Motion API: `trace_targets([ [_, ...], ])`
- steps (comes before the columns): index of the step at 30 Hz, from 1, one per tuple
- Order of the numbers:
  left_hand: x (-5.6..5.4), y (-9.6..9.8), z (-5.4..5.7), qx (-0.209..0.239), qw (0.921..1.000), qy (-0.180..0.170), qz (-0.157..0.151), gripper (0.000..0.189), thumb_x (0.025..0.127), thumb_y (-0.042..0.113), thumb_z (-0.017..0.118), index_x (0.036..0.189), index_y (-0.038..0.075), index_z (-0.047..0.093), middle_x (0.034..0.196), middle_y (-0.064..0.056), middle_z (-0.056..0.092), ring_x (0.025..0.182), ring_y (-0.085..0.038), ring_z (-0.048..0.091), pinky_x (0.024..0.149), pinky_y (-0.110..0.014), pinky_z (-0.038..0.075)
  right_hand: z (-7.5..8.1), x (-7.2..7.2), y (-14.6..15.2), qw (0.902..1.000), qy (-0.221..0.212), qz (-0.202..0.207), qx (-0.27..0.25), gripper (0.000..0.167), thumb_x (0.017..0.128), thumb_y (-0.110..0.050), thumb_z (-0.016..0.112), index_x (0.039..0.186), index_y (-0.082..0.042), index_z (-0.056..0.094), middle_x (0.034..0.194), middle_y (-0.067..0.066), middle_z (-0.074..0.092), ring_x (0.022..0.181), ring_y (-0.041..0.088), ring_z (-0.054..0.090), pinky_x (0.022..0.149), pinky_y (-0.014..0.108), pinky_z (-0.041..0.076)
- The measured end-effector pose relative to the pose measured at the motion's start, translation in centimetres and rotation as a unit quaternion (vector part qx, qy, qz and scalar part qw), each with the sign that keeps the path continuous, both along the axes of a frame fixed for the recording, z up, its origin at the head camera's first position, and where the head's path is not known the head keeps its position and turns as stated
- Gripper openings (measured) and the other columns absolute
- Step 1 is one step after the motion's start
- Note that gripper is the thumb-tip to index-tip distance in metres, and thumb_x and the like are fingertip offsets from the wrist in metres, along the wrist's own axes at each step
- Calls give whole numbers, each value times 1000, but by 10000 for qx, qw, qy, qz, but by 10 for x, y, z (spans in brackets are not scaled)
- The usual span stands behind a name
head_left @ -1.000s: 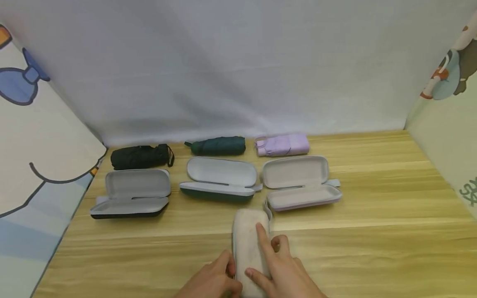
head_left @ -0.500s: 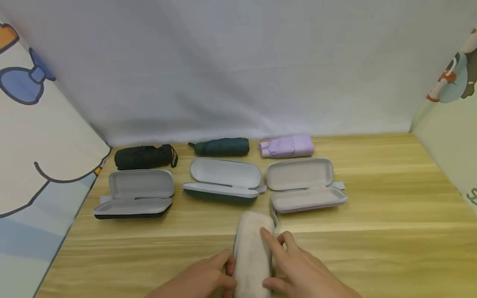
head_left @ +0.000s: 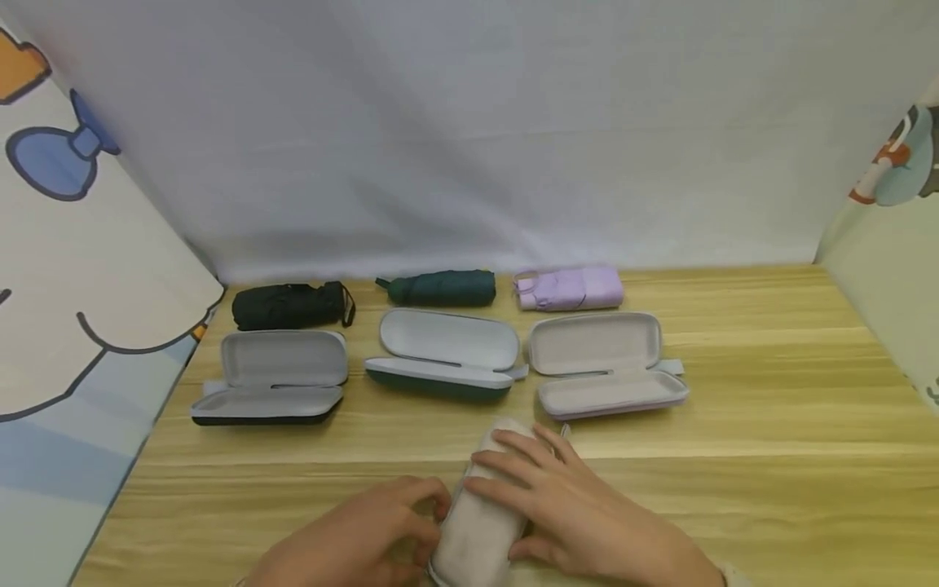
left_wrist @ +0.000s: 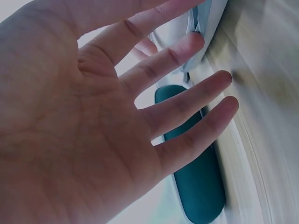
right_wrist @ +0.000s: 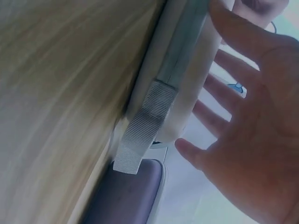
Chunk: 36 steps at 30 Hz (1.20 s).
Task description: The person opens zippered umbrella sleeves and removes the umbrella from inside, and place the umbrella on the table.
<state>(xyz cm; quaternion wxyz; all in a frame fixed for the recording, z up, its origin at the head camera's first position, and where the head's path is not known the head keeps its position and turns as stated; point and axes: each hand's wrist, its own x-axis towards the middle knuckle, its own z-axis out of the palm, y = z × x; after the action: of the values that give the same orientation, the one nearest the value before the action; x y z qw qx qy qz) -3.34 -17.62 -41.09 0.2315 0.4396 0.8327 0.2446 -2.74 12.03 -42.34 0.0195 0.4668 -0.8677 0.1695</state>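
Note:
A closed cream zip case [head_left: 477,530] lies tilted on the table at the bottom middle of the head view. My right hand [head_left: 579,509] holds it, fingers spread across its top and thumb against its right side. In the right wrist view a grey ribbed tab [right_wrist: 142,128] hangs from the end of the case's zip band [right_wrist: 184,44]. My left hand [head_left: 367,526] is at the case's left edge. Its fingers look nearly straight in the left wrist view, and one fingertip touches the zip side; its thumb's contact is hidden.
Three opened cases stand in a row beyond: black [head_left: 267,403], green [head_left: 440,383] and purple [head_left: 612,391]. Behind them lie a black folded umbrella [head_left: 289,306], a dark green one [head_left: 443,289] and a lilac one [head_left: 575,289]. A white cloth [head_left: 513,147] hangs at the back.
The cream case has turned clockwise, its near end swinging left. My right hand has moved from one fingertip on the top to several fingers laid across it. The opened cases and umbrellas stay put.

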Motion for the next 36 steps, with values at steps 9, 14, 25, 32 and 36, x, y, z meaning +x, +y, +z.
trace_targets([
  [9,-2,-5,-1,-114,9966,180,798,22,91,17,79,81,34,69,134,7,60,116,-10,59,92,-31,55,-1,3,-3,9994,-137,-228,199,81,81,-63,79,149,-26,54,140,0,49,134,22,43,112,54,37],
  [14,-3,-4,-2,-71,9945,651,814,26,89,17,81,76,32,65,129,6,61,114,-12,59,94,-33,54,1,5,-2,9987,-154,-355,324,79,80,-63,80,145,-23,56,137,-1,51,131,20,46,112,51,37],
  [25,-9,2,-12,262,9705,1949,1394,30,80,14,87,74,28,61,119,4,67,105,-16,62,86,-38,54,-2,9,7,9934,6,-942,653,78,81,-63,81,143,-23,56,132,-2,58,124,25,53,99,52,43],
  [32,-10,6,-19,528,9652,2075,1499,30,81,15,88,74,28,62,116,7,69,101,-16,64,85,-38,54,-4,12,13,9896,84,-1253,696,75,80,-64,80,140,-24,58,129,-2,60,119,27,56,96,52,44],
  [36,-11,9,-21,547,9651,2027,1566,31,82,14,88,73,28,62,114,9,69,100,-13,63,82,-37,54,-5,12,14,9879,295,-1391,624,74,79,-66,81,137,-24,60,127,-3,60,114,26,57,94,49,44],
])
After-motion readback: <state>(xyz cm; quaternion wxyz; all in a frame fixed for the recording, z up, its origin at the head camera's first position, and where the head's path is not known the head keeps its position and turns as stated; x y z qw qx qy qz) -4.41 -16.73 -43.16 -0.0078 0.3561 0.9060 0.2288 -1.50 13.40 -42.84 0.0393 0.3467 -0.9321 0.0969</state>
